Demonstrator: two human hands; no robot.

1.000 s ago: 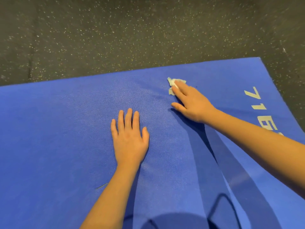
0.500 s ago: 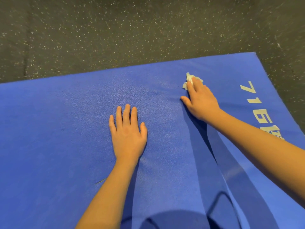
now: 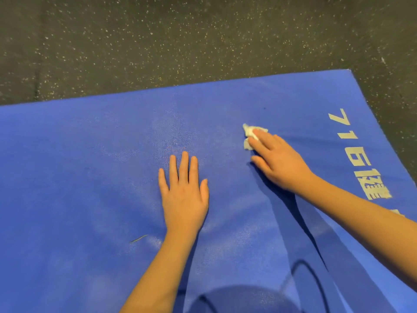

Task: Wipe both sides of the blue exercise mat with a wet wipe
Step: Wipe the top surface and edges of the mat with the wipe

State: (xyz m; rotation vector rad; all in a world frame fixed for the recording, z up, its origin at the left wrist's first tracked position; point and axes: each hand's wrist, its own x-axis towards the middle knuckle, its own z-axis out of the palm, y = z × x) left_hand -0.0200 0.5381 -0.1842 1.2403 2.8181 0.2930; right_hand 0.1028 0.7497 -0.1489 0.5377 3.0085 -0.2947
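1. Head view: nearest, the left hand (image 3: 184, 195) lies flat on the blue mat (image 3: 90, 177), fingers straight and together, holding nothing.
2. Further out, the right hand (image 3: 279, 163) presses the wet wipe (image 3: 250, 132) down under straight fingers, towards the mat's far edge.
3. The mat lies spread on the speckled floor (image 3: 158, 41). This face looks partly wiped; the underside probably remains.
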